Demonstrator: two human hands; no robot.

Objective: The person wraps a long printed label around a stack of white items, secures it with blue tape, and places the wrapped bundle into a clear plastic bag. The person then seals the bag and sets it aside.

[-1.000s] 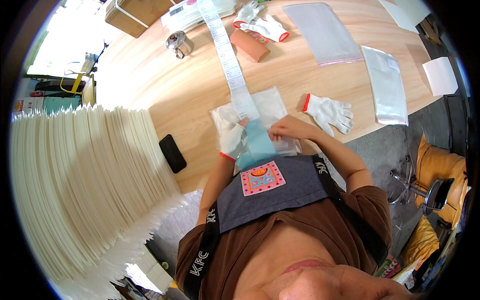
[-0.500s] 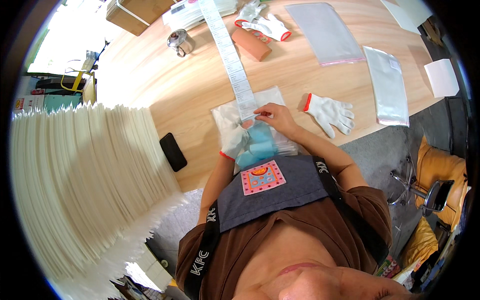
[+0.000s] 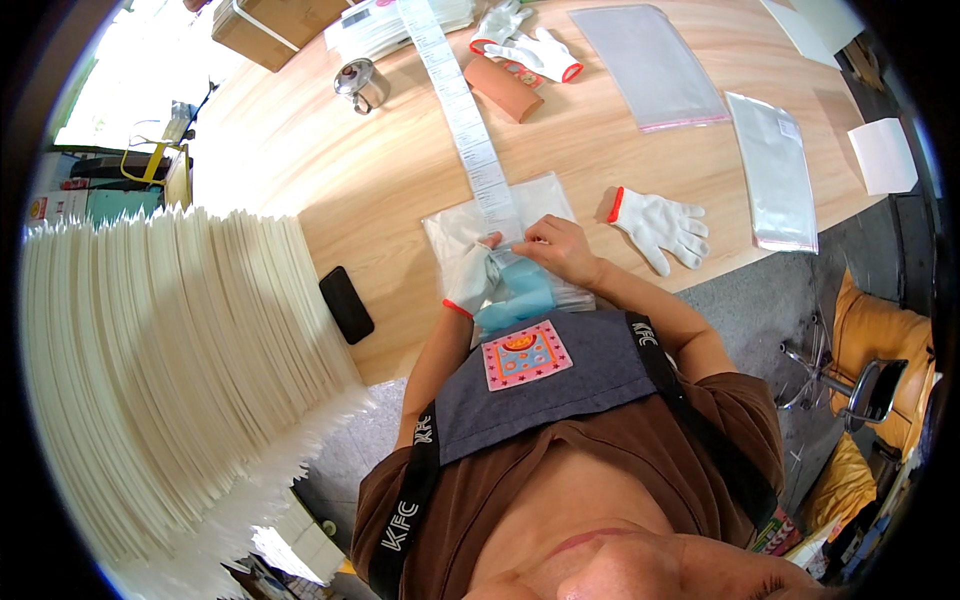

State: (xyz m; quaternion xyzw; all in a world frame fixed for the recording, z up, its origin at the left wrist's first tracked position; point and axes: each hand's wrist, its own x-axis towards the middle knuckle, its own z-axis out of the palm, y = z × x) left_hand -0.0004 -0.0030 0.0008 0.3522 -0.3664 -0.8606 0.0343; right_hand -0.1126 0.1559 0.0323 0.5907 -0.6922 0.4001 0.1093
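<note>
Working from afar, I'd want the label strip [image 3: 462, 125] taut over the plastic bags [image 3: 450, 228] at the worktop's [image 3: 390, 200] near side, its blue backing [image 3: 528, 302] bent evenly, right hand [image 3: 560, 248] pinching the strip, left hand [image 3: 470, 280], grip unclear to me, steadying its left side.

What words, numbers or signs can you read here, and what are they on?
Black apron straps: clear white letters, but I won't copy them.
Label strip: rows of print, too small to read.
Pink patch: marks near its top, too blurred.
Rightmost clear bag: tiny label, unreadable.
</note>
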